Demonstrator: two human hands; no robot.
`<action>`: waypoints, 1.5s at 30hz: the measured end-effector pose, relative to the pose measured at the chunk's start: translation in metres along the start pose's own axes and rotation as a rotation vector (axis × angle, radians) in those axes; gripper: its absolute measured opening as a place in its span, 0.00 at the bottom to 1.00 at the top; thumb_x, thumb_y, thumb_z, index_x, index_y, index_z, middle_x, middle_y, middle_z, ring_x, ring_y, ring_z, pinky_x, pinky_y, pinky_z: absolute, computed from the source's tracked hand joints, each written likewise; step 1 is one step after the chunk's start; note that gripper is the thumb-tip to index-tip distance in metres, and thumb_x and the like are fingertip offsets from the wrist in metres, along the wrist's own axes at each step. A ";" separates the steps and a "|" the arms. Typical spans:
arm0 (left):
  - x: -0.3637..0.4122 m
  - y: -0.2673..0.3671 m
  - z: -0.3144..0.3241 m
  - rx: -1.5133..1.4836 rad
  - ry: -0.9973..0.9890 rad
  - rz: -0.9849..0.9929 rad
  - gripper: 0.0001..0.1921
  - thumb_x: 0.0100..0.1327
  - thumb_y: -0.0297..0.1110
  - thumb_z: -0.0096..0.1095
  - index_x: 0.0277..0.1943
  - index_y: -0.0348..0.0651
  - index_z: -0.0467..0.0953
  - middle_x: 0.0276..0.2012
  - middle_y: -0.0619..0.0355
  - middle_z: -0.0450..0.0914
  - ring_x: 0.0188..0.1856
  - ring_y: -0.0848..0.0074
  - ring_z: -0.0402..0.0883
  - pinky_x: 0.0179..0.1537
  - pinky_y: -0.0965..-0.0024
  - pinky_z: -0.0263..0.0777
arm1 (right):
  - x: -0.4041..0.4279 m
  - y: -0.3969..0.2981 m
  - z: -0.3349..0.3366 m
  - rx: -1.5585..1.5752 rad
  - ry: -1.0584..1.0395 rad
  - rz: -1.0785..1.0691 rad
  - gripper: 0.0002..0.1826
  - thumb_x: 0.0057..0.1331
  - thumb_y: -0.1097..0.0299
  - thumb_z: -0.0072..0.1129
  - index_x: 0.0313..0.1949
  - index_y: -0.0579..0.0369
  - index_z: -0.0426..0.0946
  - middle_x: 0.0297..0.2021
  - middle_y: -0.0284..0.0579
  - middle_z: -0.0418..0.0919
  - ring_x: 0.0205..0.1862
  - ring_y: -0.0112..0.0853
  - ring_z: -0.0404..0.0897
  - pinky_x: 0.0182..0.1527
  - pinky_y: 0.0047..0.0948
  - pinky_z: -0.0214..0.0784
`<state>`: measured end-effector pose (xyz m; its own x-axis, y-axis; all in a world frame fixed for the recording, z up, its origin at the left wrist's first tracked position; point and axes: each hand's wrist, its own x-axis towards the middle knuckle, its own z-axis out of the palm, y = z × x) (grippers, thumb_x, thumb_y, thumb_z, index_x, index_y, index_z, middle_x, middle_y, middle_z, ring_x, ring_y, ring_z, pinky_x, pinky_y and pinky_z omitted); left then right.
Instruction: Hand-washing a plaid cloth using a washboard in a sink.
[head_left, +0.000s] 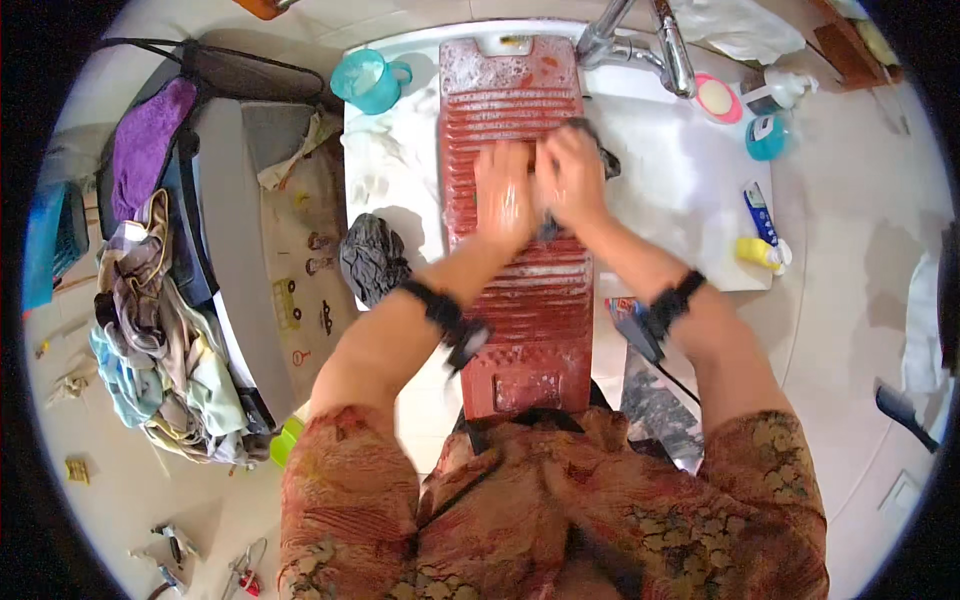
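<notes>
A red ridged washboard (525, 300) lies lengthwise across a white sink (652, 202), its far end covered in suds. My left hand (506, 187) rests on the ridges, wet and flat-looking, with fingers pointing away. Beside it, my right hand (570, 176) is curled on a dark wet cloth (609, 161), which shows past the knuckles and below the palm. Whether my left hand also grips the cloth is hidden. A dark grey crumpled cloth (373, 259) sits on the sink's left edge.
A teal mug (367, 81) stands at the back left, and a chrome faucet (675, 56) at the back. On the right are a pink soap dish (716, 99), a blue bottle (765, 137), a tube (760, 214) and a yellow bottle (757, 253). Piled clothes (165, 337) hang at left.
</notes>
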<state>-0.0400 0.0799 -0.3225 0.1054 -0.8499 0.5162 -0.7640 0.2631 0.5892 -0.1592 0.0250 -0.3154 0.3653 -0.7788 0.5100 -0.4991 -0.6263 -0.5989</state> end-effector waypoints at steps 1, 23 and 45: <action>0.022 -0.013 0.004 0.001 0.059 0.024 0.08 0.59 0.25 0.58 0.42 0.38 0.72 0.40 0.42 0.74 0.44 0.45 0.71 0.46 0.46 0.63 | 0.020 0.010 0.013 -0.043 0.031 0.015 0.07 0.65 0.73 0.61 0.31 0.61 0.74 0.34 0.51 0.74 0.40 0.52 0.73 0.44 0.48 0.64; -0.076 0.031 -0.042 -0.175 -0.097 -0.024 0.11 0.59 0.28 0.57 0.45 0.37 0.76 0.40 0.42 0.75 0.46 0.48 0.73 0.52 0.51 0.64 | -0.082 -0.039 -0.031 0.113 -0.053 -0.093 0.06 0.62 0.70 0.63 0.35 0.57 0.76 0.42 0.57 0.77 0.46 0.53 0.75 0.54 0.48 0.65; -0.013 -0.002 -0.017 -0.018 0.008 -0.172 0.10 0.66 0.27 0.60 0.50 0.39 0.76 0.43 0.47 0.79 0.48 0.50 0.76 0.50 0.51 0.69 | -0.007 -0.008 -0.009 0.071 0.113 0.047 0.09 0.67 0.67 0.64 0.37 0.60 0.75 0.38 0.53 0.78 0.44 0.53 0.76 0.48 0.48 0.67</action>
<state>-0.0292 0.0982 -0.3202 0.2388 -0.8796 0.4115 -0.7223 0.1223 0.6806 -0.1650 0.0352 -0.3085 0.2498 -0.8007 0.5445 -0.4551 -0.5935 -0.6638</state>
